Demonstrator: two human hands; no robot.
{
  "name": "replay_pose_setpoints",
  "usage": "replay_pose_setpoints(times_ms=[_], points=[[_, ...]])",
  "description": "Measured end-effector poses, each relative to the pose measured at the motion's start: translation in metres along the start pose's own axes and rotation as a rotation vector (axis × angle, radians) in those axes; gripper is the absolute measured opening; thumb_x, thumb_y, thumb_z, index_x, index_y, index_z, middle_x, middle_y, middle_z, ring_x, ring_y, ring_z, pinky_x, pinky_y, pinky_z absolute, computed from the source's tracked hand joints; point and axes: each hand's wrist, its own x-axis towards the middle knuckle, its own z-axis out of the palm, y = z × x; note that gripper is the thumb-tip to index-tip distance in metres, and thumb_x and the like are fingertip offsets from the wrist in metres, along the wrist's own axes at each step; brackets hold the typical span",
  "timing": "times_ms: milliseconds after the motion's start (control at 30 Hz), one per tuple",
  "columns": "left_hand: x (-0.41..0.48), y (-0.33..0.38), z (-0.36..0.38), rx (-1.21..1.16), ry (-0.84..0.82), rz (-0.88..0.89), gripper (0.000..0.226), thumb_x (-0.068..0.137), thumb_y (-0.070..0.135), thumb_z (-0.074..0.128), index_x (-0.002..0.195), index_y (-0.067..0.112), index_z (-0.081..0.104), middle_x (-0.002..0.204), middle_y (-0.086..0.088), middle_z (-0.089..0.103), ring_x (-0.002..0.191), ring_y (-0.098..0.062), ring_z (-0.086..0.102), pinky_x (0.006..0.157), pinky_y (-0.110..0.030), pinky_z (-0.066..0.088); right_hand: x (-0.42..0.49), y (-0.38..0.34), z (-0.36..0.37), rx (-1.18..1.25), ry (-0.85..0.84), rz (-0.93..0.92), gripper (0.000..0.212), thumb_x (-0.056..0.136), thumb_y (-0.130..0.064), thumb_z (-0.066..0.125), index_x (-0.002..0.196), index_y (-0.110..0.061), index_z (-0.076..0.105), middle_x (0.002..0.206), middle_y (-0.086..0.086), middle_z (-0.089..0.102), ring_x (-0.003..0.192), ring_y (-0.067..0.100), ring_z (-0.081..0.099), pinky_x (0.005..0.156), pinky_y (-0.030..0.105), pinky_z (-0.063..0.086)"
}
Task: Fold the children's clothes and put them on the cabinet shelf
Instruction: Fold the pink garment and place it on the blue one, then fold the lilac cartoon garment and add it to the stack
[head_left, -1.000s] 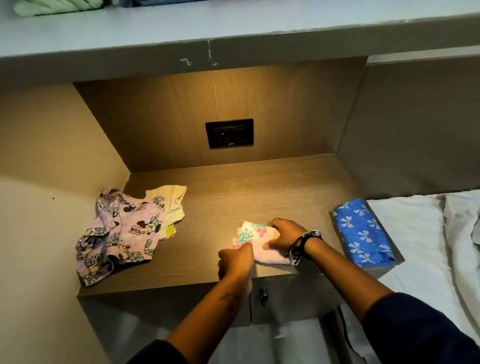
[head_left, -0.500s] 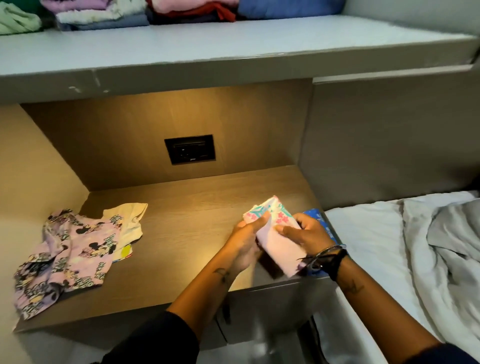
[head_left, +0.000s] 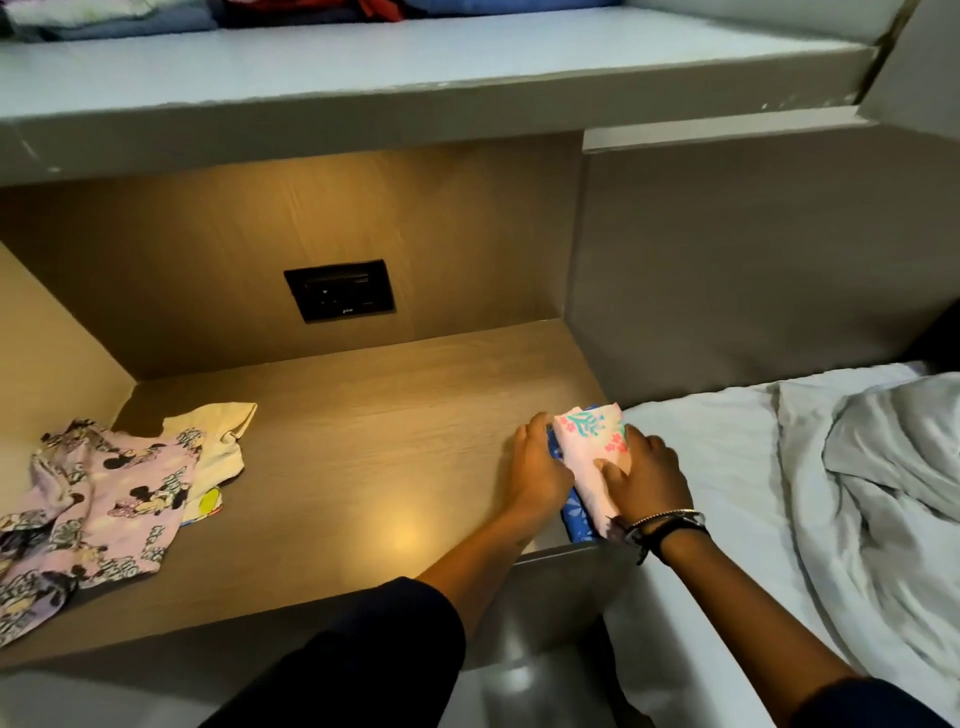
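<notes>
A folded pink floral garment (head_left: 592, 457) lies on top of a folded blue bow-print garment (head_left: 576, 514) at the right end of the wooden surface (head_left: 363, 441). My left hand (head_left: 537, 470) grips the left side of this small stack. My right hand (head_left: 647, 478) presses on the pink garment from the right, thumb on top. An unfolded lilac cartoon-print garment (head_left: 98, 504) lies at the left, over a cream one (head_left: 218, 441). The grey cabinet shelf (head_left: 415, 67) above holds several folded clothes (head_left: 130, 21).
A black socket panel (head_left: 340, 291) sits in the back wall of the niche. A bed with a white sheet (head_left: 727, 467) and a crumpled grey blanket (head_left: 883, 467) adjoins the right side. Below the wooden surface is a grey drawer front (head_left: 561, 597).
The pink garment was lifted off the wood with both hands, carried right, and now rests on the blue one. The view has shifted to the right and upward.
</notes>
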Motion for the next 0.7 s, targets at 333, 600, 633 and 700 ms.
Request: replay_pose_setpoints(times_ms=[333,600,633,700], points=[[-0.033,-0.073,-0.213,0.382,0.395,0.124,0.027,0.091,0.01,0.053,0.114,0.018,0.063,0.118,-0.003,0.061,0.106,-0.017,0.058,0.092,-0.033,0.051,-0.026,-0.161,0.015,-0.153,0.147,-0.526,0.045,0.082,-0.044,0.063,0.112,-0.012,0.059,0.117,0.016,0.056,0.105,0.037,0.05,0.087,0.046,0.046],[-0.106,-0.176,-0.428,0.989,0.437,-0.262,0.082,0.069,0.039,0.079,0.139,0.021,0.041,0.144,-0.011,0.041,0.129,-0.033,0.041,0.103,-0.045,0.04,-0.109,-0.368,0.144,-0.228,-0.281,-1.153,0.06,0.079,-0.057,0.058,0.126,-0.021,0.052,0.126,0.009,0.052,0.115,0.031,0.047,0.094,0.043,0.04],[-0.117,-0.188,-0.44,0.977,0.483,-0.248,0.083,0.067,0.035,0.081,0.138,0.017,0.043,0.141,-0.013,0.044,0.126,-0.035,0.045,0.1,-0.045,0.043,-0.122,-0.386,0.161,-0.253,-0.29,-1.203,0.057,0.079,-0.055,0.059,0.123,-0.02,0.053,0.125,0.009,0.052,0.115,0.031,0.047,0.093,0.043,0.04],[-0.138,-0.212,-0.451,0.912,0.579,-0.14,0.069,0.067,0.018,0.079,0.129,0.007,0.051,0.128,-0.02,0.053,0.111,-0.039,0.056,0.088,-0.043,0.049,-0.142,-0.412,0.192,-0.319,-0.307,-1.253,0.047,0.083,-0.048,0.057,0.118,-0.017,0.055,0.121,0.011,0.053,0.112,0.032,0.048,0.089,0.044,0.041]])
